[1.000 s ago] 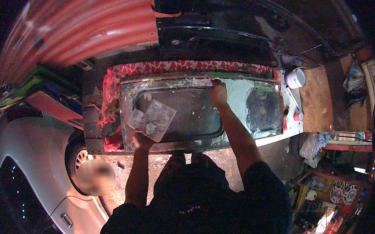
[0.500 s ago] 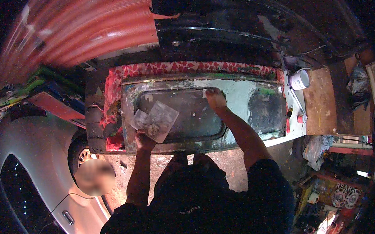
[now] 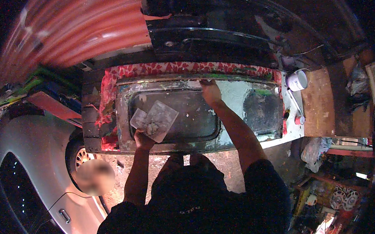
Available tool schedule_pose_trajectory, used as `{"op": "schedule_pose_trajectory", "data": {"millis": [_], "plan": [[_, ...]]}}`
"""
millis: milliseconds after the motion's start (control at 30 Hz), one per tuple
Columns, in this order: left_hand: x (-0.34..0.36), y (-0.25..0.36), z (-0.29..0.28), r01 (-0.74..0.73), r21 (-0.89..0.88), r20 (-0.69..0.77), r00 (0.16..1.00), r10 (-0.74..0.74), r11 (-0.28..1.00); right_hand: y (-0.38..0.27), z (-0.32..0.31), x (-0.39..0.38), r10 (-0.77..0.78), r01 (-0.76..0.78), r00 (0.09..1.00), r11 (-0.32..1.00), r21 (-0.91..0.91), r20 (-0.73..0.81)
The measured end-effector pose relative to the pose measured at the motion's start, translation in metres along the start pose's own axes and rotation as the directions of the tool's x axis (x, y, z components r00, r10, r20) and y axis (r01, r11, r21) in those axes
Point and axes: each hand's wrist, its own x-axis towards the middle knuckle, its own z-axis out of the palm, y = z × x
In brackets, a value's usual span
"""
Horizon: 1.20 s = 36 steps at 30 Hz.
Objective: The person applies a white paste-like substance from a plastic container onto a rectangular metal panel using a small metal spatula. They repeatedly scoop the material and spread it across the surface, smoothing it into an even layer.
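Note:
My left hand (image 3: 143, 141) grips a flat square mixing board (image 3: 164, 116) by its near edge. A lump of greyish putty (image 3: 152, 127) lies on it, and a smaller square plate (image 3: 139, 116) overlaps its left side. Below them lies a worn dark vehicle panel (image 3: 175, 110) with a recessed middle. My right hand (image 3: 211, 93) is closed at the panel's far edge, fingers pressed down; what they pinch is too small and hidden to make out. Right beside it runs a pale, whitish filler coat (image 3: 235, 94) across the panel.
Red-and-white patterned cloth (image 3: 156, 68) pads the panel's far and left sides. A white bucket (image 3: 297, 81) and a small red-and-white can (image 3: 299, 120) stand on the right. A silver car (image 3: 40, 144) is close at lower left; a dark car body (image 3: 216, 34) stands beyond.
My right hand has moved a little away from me and left, from the recess's upper edge to the panel's far rim. The left hand keeps the board nearly where it was.

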Motion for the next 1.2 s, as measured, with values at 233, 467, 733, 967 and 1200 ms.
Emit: {"op": "schedule_pose_trajectory", "data": {"millis": [233,467,733,967,1200], "plan": [[0.008,-0.004,-0.013,-0.006,-0.077,0.115,0.993,0.014,0.997,0.008,0.038,-0.014,0.015,0.017,0.947,0.995,-0.099,0.32],[0.004,-0.015,0.013,-0.048,0.001,-0.083,0.995,0.048,0.999,0.028,0.0,-0.058,-0.211,0.212,0.977,0.972,-0.103,0.021],[-0.004,-0.035,0.024,-0.116,0.005,0.022,0.993,0.115,0.993,0.019,-0.005,0.003,-0.116,0.117,0.992,0.993,0.015,-0.039],[-0.016,-0.054,0.022,-0.147,-0.027,0.003,0.989,0.148,0.989,0.035,0.012,-0.018,-0.392,0.448,0.873,0.879,-0.162,0.289],[0.002,-0.082,0.001,-0.14,-0.096,0.071,0.987,0.147,0.986,0.063,0.001,-0.069,-0.37,0.367,0.928,0.928,0.06,0.048]]}}
